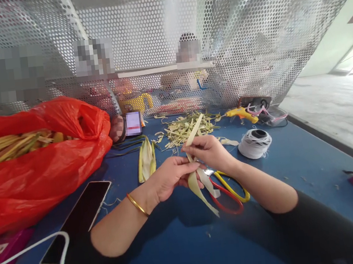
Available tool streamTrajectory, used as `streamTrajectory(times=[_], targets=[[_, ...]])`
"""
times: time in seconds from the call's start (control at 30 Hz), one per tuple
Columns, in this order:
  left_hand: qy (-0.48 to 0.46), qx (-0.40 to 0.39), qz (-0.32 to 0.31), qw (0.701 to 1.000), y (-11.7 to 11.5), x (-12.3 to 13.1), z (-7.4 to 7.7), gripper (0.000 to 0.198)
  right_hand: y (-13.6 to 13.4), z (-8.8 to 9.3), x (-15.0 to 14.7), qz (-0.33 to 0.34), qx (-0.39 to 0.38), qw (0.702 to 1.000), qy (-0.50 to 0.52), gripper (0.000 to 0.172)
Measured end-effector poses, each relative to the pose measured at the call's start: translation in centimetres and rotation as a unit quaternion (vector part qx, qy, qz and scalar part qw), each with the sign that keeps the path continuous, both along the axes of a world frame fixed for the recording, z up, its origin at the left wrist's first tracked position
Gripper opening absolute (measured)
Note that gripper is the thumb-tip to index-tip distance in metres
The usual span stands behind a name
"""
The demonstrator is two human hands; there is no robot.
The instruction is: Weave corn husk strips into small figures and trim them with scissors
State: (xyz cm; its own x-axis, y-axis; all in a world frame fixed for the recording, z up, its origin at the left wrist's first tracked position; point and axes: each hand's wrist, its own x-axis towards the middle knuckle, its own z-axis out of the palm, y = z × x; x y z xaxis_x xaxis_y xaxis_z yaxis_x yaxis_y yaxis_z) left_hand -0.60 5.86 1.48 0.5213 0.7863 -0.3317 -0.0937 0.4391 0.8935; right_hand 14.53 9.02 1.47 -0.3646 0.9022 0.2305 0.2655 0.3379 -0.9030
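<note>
My left hand [171, 176] and my right hand [208, 151] meet above the blue table [181, 240], both pinched on a pale yellow-green leaf strip [198, 186]. The strip rises past my right fingers toward the far side, and its lower ends curl down below my left hand. Scissors [229, 189] with red and yellow handles lie on the table right under my hands. A gold bangle [137, 204] circles my left wrist.
A red plastic bag [42, 171] holding leaf strips fills the left. A phone [78, 218] and white cable lie near left. Folded leaves [147, 160], a pile of trimmings [184, 129], a glue gun [240, 114] and a white spool [255, 142] lie beyond. A perforated metal screen [159, 33] stands behind, with people past it.
</note>
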Motion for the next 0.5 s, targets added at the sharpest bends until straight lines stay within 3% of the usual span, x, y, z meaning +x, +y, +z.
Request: streamTrajectory(times=[0.07,0.17,0.27,0.5], targets=[[0.001,-0.006,0.017,1.0,0.0,0.0,0.0,0.021,0.2,0.1,0.2,0.006,-0.006,1.0,-0.022,0.028],[0.001,-0.023,0.045,0.999,0.2,-0.2,0.1,0.017,0.4,1.0,0.9,0.092,-0.018,0.994,-0.046,0.035],[-0.001,-0.025,0.056,0.998,0.4,-0.4,0.4,0.015,0.7,2.0,1.8,0.151,-0.016,0.986,-0.067,0.029],[-0.007,-0.045,0.054,0.997,0.6,-0.7,0.7,0.021,1.6,1.3,2.8,0.117,0.073,0.986,-0.089,0.018]])
